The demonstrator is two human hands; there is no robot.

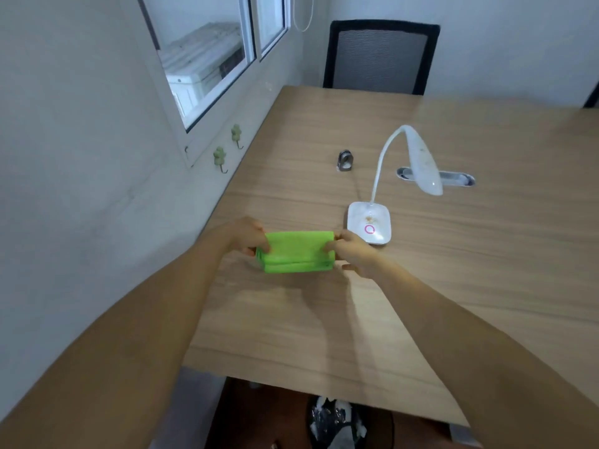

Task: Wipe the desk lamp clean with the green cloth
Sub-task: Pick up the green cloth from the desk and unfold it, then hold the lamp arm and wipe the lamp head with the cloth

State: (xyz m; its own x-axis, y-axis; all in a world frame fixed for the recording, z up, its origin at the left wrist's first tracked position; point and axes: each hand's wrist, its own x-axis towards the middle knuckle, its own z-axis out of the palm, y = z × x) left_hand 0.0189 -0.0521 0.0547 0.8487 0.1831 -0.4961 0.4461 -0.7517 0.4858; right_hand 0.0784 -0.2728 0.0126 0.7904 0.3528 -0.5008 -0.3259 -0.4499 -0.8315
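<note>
Cloth: one folded bright green cloth [298,252] is lying near the left edge of the light wood-grain surface [453,286], its stacked layers showing along the near side.
Left hand: the left hand [244,236] is pinching the cloth's left end, its grip closed on the fabric with fingers curling over the top.
Right hand: the right hand [355,252] is pinching the cloth's right end, its grip likewise closed on the fabric.
Lamp: one white desk lamp with a bendable neck [393,189] is standing just right of and slightly farther than the cloth; its square base is carrying a pink ring mark and some brownish specks, and its long head is arching far and to the right.
Lamp and cloth: the base is sitting just beside the right hand, apart from the cloth.
Small item: one small grey metal object [344,161] is resting farther back, left of the lamp.
Slot: one oval cable opening [453,178] is showing in the surface behind the lamp head.
Chair: one black mesh-backed chair [381,58] is standing at the far edge.
Hooks: two green wall hooks [227,145] are hanging on the left wall, below one window [207,59].
</note>
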